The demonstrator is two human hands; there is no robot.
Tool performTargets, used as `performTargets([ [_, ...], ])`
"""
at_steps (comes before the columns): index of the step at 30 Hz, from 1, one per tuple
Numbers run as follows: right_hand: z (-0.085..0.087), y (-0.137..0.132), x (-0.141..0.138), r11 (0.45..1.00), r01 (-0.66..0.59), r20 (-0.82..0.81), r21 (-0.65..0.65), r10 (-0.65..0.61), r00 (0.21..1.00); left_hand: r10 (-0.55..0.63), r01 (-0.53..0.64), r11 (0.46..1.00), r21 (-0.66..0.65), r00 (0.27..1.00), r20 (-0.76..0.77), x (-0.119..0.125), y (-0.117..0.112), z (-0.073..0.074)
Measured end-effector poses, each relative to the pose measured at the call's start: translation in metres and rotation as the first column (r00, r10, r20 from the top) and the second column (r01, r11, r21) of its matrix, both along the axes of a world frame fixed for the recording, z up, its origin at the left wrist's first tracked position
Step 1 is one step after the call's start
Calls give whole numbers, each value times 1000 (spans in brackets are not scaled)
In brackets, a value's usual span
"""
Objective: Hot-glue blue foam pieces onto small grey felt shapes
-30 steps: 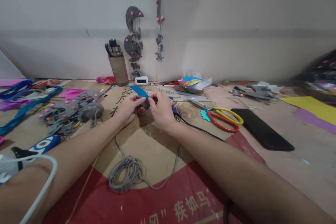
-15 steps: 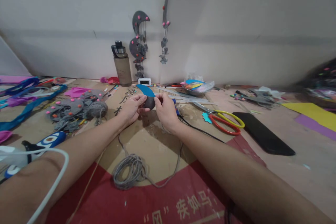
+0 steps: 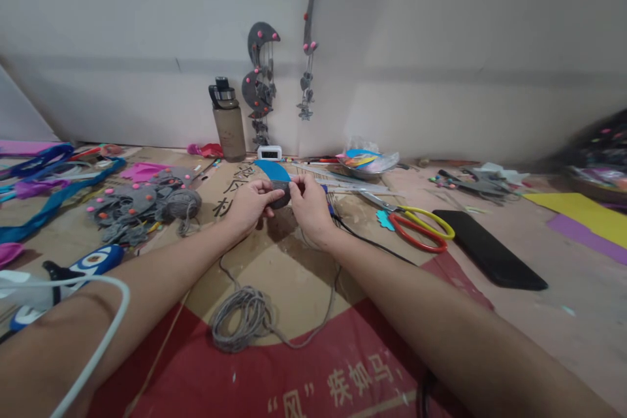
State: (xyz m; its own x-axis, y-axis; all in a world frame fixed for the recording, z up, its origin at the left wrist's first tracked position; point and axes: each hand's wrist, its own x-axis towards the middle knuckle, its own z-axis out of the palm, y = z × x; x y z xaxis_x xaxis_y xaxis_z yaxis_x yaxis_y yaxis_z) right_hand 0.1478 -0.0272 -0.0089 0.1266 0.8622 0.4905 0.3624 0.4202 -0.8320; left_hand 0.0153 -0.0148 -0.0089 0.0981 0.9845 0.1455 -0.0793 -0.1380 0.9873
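Between my two hands is a small dark grey felt piece (image 3: pixel 281 198) with a curved blue piece (image 3: pixel 272 171) rising above it. My left hand (image 3: pixel 255 207) pinches the grey felt from the left, its thumb lying across the front. From the right, the thumb and finger of my right hand (image 3: pixel 309 208) close on the edge where the grey and blue pieces meet. Grey yarn trails below both hands to a loose coil (image 3: pixel 241 320) on the cardboard (image 3: pixel 294 268). How the two pieces are joined is hidden by the fingers.
Scissors (image 3: pixel 422 228) and a black phone (image 3: pixel 490 249) lie to the right. Grey felt shapes with pompoms (image 3: pixel 140 202) and a yarn ball (image 3: pixel 182 204) are at the left. A bottle (image 3: pixel 229 124), small clock (image 3: pixel 269 153) and bowl (image 3: pixel 369 170) stand along the wall.
My left thumb has slid across the front of the grey felt and covers more of it. The blue piece has shifted slightly right and lower between my hands.
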Motion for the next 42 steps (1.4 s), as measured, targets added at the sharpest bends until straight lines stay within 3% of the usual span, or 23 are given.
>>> performTargets([
  [6,-2,2,2,1000,21,3,22,-21,1000,-136,145,986,-83,985,110,3,-3,3],
  [13,-1,0,1,1000,4,4,-2,-4,1000,-44,44,995,-88,999,11,0,-1,1],
  [17,1,1,1,1000,12,-15,-27,-13,1000,-118,140,976,-165,984,133,0,0,3],
  [21,3,2,3,999,22,-47,-44,-24,999,-173,201,970,-137,965,197,-1,1,4],
  [26,2,2,3,998,18,-61,-63,-22,998,-184,190,973,-130,982,51,-3,-1,2],
  [30,-1,3,3,998,22,-43,-61,-25,999,-100,88,991,-99,987,-126,-2,-2,-1],
  [34,-2,5,3,997,9,-59,-82,-13,998,-64,57,996,-65,991,-115,-3,1,-2],
  [42,-3,10,2,990,-34,-135,-137,15,991,-215,205,970,-129,974,-67,-8,4,5],
])
